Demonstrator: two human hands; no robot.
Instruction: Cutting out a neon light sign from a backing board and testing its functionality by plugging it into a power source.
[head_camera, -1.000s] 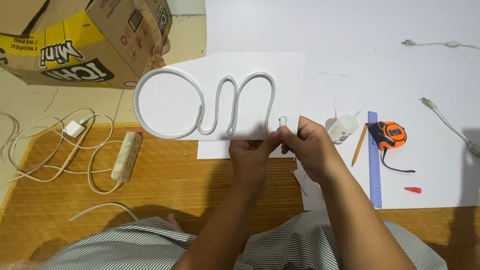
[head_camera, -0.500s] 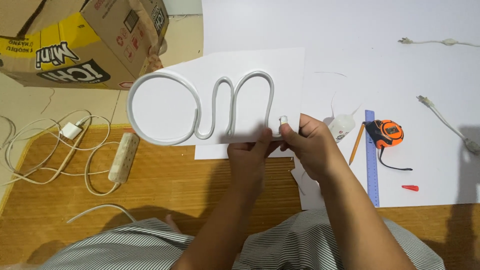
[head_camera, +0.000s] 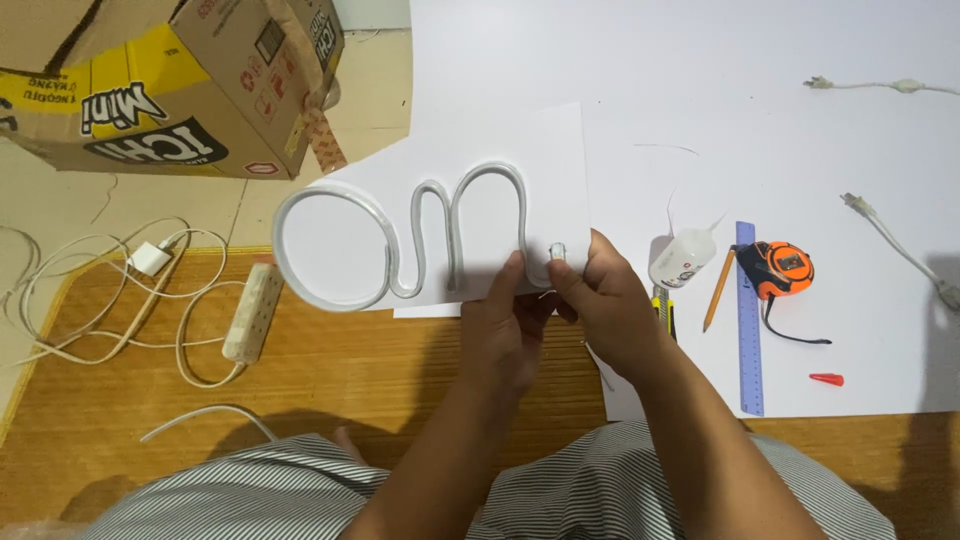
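Both hands pinch the same end of the white bent tube (head_camera: 420, 245), which lies looped on a white card (head_camera: 520, 150). The left hand (head_camera: 505, 335) presses tube and card just left of the tube's tip; the right hand (head_camera: 605, 310) nips the tip itself (thumb and forefinger narrow). Left of the tube sits a power strip (head_camera: 253, 312). A twist could likely spring the curves out of shape.

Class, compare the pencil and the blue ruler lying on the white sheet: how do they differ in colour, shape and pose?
The pencil is orange-brown; the blue ruler is blue. The pencil is a thin round stick, the ruler a flat, wider strip. The pencil is shorter and leans slightly off line, while the ruler is longer and runs nearly straight towards the person. Both lie flat, side by side on the white sheet, untouched by either hand.
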